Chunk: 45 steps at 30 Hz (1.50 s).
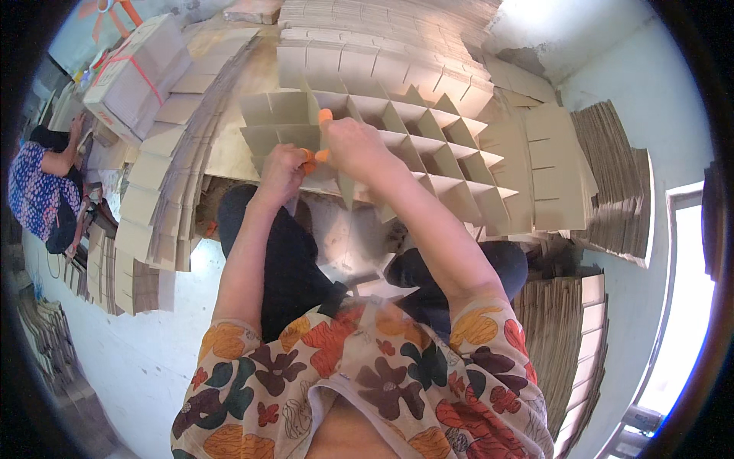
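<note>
A cardboard divider grid [428, 145], made of slotted strips crossing each other, stands in front of me with its cells facing up. My left hand [283, 174] is closed at the near left part of the grid, its fingers pinched on a cardboard strip. Just right of it and slightly farther away, my right hand [355, 149] is closed on the grid too. Orange covers [326, 115] show on fingertips of both hands. The hands nearly touch, and they hide the strip edges between them. At the left end, cardboard panels [277, 109] stand upright beside the hands.
Stacked slotted cardboard strips [382, 61] lie behind the grid. More piles stand at the left [164, 145], at the right [558, 168] and low on the right [547, 321]. A white carton with red strapping [134, 76] rests at upper left. Another person [50, 180] works at far left.
</note>
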Tool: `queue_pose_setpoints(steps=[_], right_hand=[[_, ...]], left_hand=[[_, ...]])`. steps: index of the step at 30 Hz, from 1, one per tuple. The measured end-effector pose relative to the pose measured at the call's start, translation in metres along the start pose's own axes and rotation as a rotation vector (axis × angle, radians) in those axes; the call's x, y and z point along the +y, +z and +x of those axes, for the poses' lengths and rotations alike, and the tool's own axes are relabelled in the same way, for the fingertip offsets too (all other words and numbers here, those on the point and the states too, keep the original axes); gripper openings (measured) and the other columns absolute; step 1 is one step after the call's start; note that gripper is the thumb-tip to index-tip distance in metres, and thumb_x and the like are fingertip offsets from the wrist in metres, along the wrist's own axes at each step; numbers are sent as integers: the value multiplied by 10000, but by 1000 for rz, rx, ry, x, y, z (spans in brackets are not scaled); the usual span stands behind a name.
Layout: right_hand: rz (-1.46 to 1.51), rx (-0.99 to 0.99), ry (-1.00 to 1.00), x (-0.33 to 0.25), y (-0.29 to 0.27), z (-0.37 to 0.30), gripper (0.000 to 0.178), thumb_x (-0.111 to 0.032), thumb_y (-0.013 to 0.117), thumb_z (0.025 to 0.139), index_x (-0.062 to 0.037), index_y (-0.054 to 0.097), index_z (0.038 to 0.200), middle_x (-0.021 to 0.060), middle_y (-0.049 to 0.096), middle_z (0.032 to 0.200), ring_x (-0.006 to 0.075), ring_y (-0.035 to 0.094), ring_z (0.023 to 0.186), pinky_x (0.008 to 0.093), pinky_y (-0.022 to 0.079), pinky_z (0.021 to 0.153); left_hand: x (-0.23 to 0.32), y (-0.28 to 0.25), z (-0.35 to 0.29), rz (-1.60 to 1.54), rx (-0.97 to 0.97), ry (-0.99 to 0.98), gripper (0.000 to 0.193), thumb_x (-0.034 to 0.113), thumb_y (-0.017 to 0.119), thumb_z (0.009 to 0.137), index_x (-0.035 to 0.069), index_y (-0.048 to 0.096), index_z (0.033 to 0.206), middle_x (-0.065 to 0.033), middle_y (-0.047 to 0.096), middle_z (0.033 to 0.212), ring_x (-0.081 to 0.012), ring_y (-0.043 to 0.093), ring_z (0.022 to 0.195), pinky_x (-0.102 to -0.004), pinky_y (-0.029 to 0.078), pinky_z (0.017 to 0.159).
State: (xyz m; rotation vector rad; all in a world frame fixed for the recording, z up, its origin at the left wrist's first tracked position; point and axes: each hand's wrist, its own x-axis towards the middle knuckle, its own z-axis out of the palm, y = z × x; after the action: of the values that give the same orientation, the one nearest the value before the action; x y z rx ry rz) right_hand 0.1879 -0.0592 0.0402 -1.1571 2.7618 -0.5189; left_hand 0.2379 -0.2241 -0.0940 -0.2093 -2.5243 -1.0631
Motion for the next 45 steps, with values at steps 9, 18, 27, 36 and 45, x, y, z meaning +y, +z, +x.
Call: queue_pose_setpoints(steps=[9,18,27,36,45], right_hand=[[-59,-56,-51,2,-7,-32,254,13,561,743,106,513,974,258,621,862,373,630,857,431,516,712],[-40,-25,-64,24,35,-49,252,-76,598,766,80,539,954,211,641,827,344,648,833,417,532,668],[-434,678,274,139,-41,-128,379,-56,614,764,-142,567,1130,72,602,928,265,564,885,388,490,710],[-717,450,1292,270,-149,-274,624,-413,728,717,-58,512,1183,145,551,1172,327,478,1141,505,400,883],[-544,558,1180,296,-165,-288,421,-364,701,753,-54,555,999,197,655,932,367,625,918,466,476,757]], left_hand=[[16,-9,3,19,-25,34,124,50,687,656,91,679,773,-106,592,685,-305,557,706,-399,443,653],[23,-16,11,180,-123,133,131,53,679,690,66,674,821,-133,594,729,-325,565,746,-416,444,680],[43,-24,7,247,-69,36,237,122,730,686,60,682,910,-120,609,774,-309,561,793,-405,446,708],[49,-18,9,201,65,100,327,104,767,644,48,682,954,-113,592,739,-284,550,755,-376,444,679],[48,-19,12,197,30,116,318,118,775,639,47,684,935,-101,580,707,-289,539,732,-389,437,690]])
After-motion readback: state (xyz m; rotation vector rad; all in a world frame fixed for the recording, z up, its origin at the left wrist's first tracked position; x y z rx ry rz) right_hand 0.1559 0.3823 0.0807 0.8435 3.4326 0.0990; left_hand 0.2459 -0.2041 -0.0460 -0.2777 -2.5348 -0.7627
